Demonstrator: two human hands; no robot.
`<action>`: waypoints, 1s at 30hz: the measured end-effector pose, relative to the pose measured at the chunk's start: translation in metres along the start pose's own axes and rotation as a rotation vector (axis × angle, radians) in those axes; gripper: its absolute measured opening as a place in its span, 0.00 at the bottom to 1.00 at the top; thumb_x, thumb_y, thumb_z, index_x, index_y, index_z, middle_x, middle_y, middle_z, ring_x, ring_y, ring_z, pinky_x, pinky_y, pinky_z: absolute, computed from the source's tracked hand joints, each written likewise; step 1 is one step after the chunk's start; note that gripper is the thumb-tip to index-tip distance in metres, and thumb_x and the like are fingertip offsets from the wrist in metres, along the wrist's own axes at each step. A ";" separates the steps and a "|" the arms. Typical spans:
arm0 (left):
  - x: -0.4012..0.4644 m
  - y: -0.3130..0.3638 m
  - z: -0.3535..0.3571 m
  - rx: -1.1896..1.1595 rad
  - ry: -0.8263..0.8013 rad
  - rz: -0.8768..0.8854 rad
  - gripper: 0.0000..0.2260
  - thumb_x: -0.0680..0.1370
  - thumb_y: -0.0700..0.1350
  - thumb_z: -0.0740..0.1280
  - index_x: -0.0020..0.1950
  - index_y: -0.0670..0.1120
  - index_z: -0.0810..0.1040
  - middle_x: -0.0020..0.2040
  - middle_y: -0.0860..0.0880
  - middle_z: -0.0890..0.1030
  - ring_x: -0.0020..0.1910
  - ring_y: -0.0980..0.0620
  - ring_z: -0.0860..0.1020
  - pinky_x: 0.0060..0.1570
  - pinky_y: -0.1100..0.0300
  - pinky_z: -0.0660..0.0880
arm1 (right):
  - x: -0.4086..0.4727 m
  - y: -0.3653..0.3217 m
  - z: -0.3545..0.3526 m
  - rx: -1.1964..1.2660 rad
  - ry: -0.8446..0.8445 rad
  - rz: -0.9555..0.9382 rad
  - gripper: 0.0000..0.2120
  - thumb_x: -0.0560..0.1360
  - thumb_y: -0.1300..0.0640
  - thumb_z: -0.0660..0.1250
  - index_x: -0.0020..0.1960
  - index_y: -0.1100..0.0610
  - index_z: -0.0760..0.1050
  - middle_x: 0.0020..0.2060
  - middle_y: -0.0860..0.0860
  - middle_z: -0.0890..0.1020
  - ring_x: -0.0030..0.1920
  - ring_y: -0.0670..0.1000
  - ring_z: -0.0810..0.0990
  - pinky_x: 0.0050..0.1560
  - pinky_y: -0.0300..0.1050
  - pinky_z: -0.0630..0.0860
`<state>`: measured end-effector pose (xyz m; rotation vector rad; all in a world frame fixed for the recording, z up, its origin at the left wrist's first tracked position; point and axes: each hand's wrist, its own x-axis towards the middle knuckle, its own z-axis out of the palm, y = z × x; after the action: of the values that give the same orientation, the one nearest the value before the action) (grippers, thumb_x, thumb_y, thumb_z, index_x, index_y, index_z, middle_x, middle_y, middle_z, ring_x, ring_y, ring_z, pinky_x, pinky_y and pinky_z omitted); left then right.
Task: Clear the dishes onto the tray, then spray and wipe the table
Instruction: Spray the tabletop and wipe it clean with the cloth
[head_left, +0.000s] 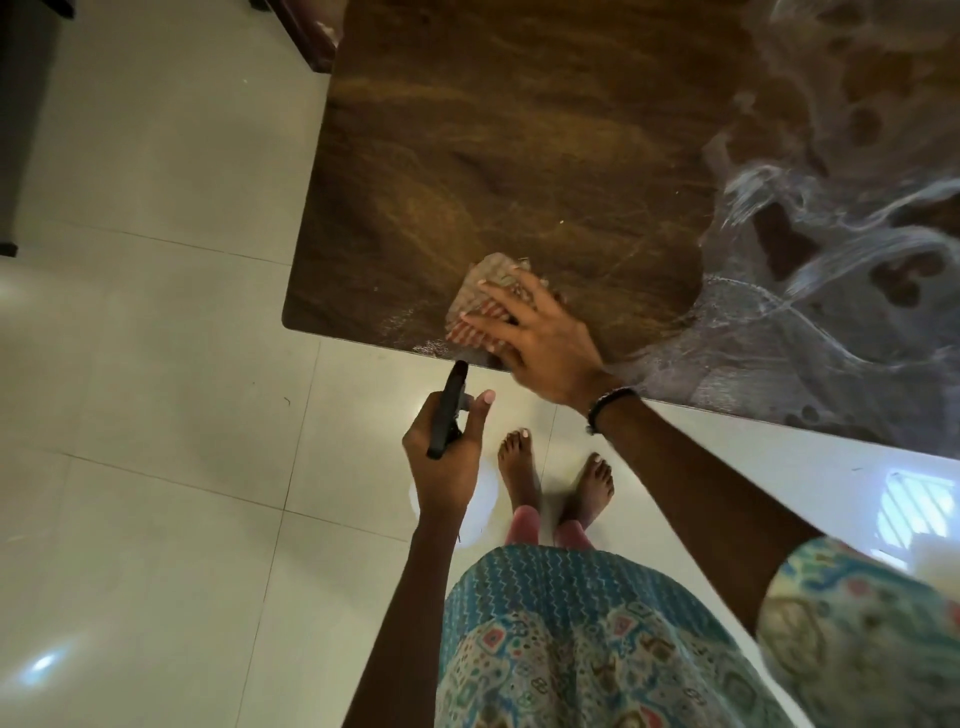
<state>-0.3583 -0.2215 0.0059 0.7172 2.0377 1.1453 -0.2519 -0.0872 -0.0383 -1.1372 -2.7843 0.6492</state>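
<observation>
A brown wooden table (519, 156) fills the upper middle of the head view. My right hand (540, 338) presses flat, fingers spread, on a striped red and grey cloth (480, 299) near the table's front edge. White foam streaks (831, 249) cover the table's right part. My left hand (447, 457) grips the black head of a spray bottle (448, 410) below the table edge; a white bottle body (478, 501) shows faintly under that hand.
Pale tiled floor (156, 364) lies to the left and below. My bare feet (556, 478) stand close to the table's front edge. Dark furniture (31, 119) stands at the far left, another dark piece (306, 31) behind the table's left corner.
</observation>
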 end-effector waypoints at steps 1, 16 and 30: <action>0.000 0.000 -0.005 0.009 0.029 0.042 0.11 0.72 0.42 0.73 0.42 0.59 0.77 0.35 0.59 0.80 0.35 0.65 0.75 0.39 0.70 0.71 | 0.006 -0.014 0.005 -0.002 -0.007 -0.031 0.21 0.78 0.51 0.61 0.71 0.43 0.67 0.74 0.52 0.64 0.75 0.62 0.55 0.61 0.59 0.75; 0.014 0.008 -0.016 0.104 -0.154 0.030 0.06 0.72 0.47 0.72 0.41 0.46 0.79 0.33 0.56 0.79 0.34 0.57 0.77 0.39 0.72 0.71 | -0.064 0.082 -0.040 -0.071 0.052 0.150 0.23 0.78 0.48 0.53 0.73 0.47 0.61 0.74 0.54 0.64 0.75 0.64 0.56 0.63 0.67 0.70; -0.019 0.012 0.029 0.074 -0.525 -0.026 0.10 0.71 0.37 0.73 0.47 0.34 0.76 0.37 0.49 0.78 0.28 0.62 0.74 0.35 0.74 0.68 | -0.082 0.090 -0.035 -0.162 -0.019 -0.246 0.21 0.77 0.55 0.60 0.70 0.48 0.69 0.72 0.54 0.68 0.74 0.62 0.60 0.69 0.58 0.65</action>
<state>-0.3223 -0.2157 0.0106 0.9142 1.6411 0.7649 -0.1266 -0.0733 -0.0352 -0.7916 -2.9700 0.4193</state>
